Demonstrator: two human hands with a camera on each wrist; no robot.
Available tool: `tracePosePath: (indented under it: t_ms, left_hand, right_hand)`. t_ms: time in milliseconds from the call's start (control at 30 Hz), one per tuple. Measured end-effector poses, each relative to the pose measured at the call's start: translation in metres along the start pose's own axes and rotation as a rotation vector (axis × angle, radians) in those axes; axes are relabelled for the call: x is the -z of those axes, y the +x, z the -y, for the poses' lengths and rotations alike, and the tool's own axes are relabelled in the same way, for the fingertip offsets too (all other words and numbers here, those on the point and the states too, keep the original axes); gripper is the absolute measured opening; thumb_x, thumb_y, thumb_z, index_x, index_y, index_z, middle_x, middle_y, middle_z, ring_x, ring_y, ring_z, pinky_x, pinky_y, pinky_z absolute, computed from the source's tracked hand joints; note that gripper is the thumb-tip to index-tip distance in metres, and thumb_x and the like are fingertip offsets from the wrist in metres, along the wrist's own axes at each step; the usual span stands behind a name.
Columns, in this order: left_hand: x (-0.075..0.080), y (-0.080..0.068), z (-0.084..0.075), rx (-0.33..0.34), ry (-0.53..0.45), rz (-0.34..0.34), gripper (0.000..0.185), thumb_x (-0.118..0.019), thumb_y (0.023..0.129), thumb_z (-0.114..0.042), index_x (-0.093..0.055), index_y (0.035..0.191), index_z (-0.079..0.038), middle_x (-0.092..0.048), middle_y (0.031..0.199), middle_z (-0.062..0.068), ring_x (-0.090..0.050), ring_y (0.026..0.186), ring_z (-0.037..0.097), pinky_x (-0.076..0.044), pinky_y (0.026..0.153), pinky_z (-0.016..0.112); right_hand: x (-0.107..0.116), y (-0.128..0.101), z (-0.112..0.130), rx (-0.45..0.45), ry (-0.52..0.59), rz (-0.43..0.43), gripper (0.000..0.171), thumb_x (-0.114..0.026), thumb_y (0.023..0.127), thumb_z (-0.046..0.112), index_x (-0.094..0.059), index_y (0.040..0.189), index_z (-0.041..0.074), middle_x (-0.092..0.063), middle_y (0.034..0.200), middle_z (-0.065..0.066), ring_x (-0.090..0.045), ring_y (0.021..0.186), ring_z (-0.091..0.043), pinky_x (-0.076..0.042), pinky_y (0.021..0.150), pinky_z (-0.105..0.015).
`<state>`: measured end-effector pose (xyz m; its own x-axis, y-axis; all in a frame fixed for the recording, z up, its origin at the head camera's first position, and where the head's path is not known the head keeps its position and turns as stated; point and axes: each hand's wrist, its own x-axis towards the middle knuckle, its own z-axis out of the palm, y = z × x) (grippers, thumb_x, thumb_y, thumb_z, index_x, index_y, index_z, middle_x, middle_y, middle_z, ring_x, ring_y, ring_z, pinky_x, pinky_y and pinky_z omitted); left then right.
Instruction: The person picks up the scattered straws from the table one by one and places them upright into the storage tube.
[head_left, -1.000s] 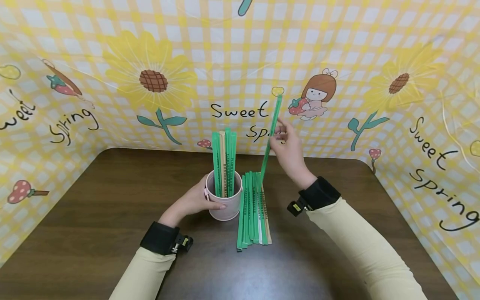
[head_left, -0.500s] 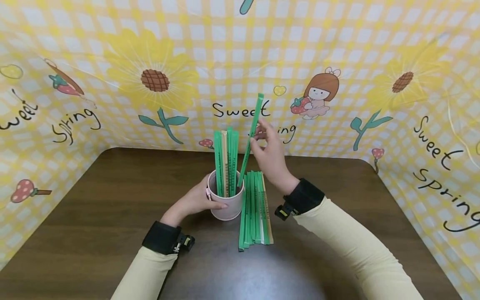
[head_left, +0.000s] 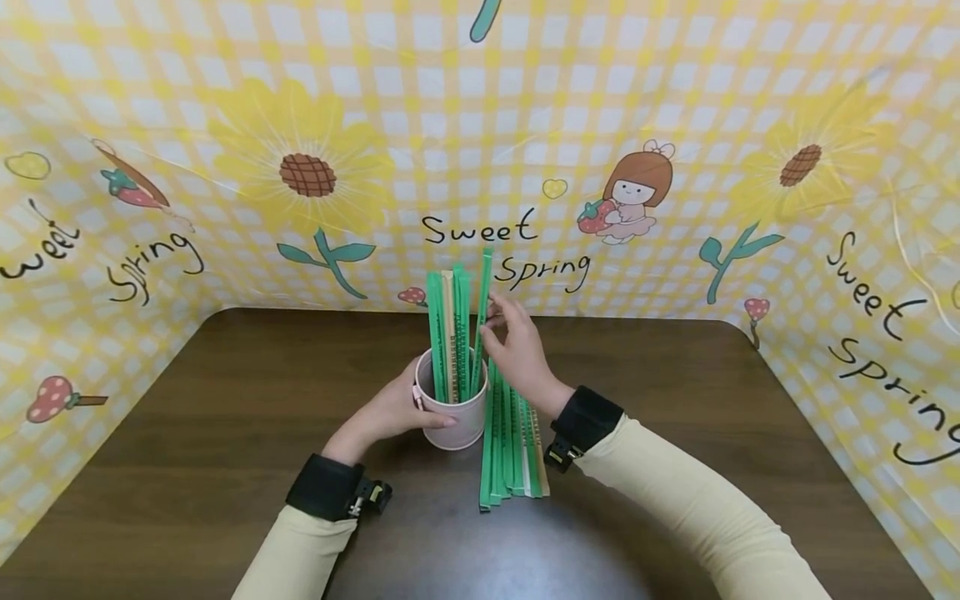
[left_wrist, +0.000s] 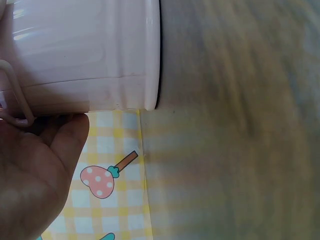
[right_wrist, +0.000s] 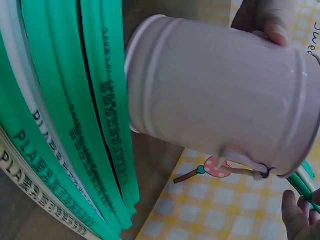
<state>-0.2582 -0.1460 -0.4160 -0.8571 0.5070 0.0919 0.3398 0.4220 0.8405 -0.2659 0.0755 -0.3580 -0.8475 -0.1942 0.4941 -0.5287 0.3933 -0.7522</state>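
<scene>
My L hand (head_left: 393, 407) grips the bucket (head_left: 456, 423) round its side, prob. to steady it. My R hand (head_left: 521, 350) pinches a green straw (head_left: 485, 279) near-upright, low end inside the bucket (held high, I'd guess, to miss the lip). Loose straws (head_left: 512, 454) lie just R, w/in reach. Table (head_left: 195, 467) spreads wide L & R; its far edge meets the cloth (head_left: 450, 150).

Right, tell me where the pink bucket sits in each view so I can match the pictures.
Head: pink bucket, just left of centre, lower half.
Left wrist: pink bucket, upper left, cut off by the frame.
Right wrist: pink bucket, right of centre, sideways in the picture.
Shared landmark: the left hand, gripping the pink bucket in all three.
</scene>
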Motion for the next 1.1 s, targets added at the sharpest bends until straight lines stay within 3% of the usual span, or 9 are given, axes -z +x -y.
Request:
tracePosePath:
  t_ms: [300,633,900,1100]
  left_hand:
    - [0.0,0.004,-0.003,-0.017,-0.012,0.018,0.114,-0.089,0.079,-0.027,-0.013,0.16,0.001,-0.038,0.155,0.028,-0.046,0.138,0.044,-0.04,0.114,0.063]
    - [0.002,-0.004,-0.003,0.03,0.001,0.02,0.113,-0.087,0.081,-0.026,-0.012,0.16,0.002,-0.037,0.154,0.029,-0.047,0.137,0.044,-0.043,0.112,0.062]
    - [0.002,-0.003,-0.004,0.053,0.008,0.02,0.115,-0.087,0.081,-0.028,-0.009,0.16,0.003,-0.036,0.155,0.03,-0.047,0.138,0.045,-0.043,0.112,0.062]
    - [0.002,-0.002,-0.002,0.043,0.009,0.016,0.115,-0.088,0.081,-0.029,-0.01,0.16,0.003,-0.036,0.155,0.03,-0.046,0.138,0.045,-0.042,0.112,0.063]
  right_hand:
    - [-0.003,-0.006,-0.004,-0.036,-0.018,0.042,0.051,-0.059,0.098,-0.006,-0.043,0.146,-0.012,-0.057,0.122,-0.027,-0.063,0.11,-0.04,-0.053,0.097,-0.049]
    - [-0.011,-0.007,-0.006,-0.054,-0.024,0.081,0.051,-0.061,0.098,-0.004,-0.045,0.146,-0.011,-0.059,0.119,-0.026,-0.064,0.109,-0.039,-0.054,0.097,-0.049]
    - [-0.009,-0.006,-0.008,-0.079,-0.05,0.1,0.052,-0.063,0.098,-0.001,-0.047,0.146,-0.008,-0.062,0.118,-0.022,-0.066,0.111,-0.035,-0.05,0.081,-0.03]
    - [-0.002,-0.007,-0.012,-0.13,-0.04,0.14,0.057,-0.066,0.097,0.001,-0.045,0.15,-0.003,-0.061,0.119,-0.02,-0.066,0.11,-0.033,-0.058,0.089,-0.04]
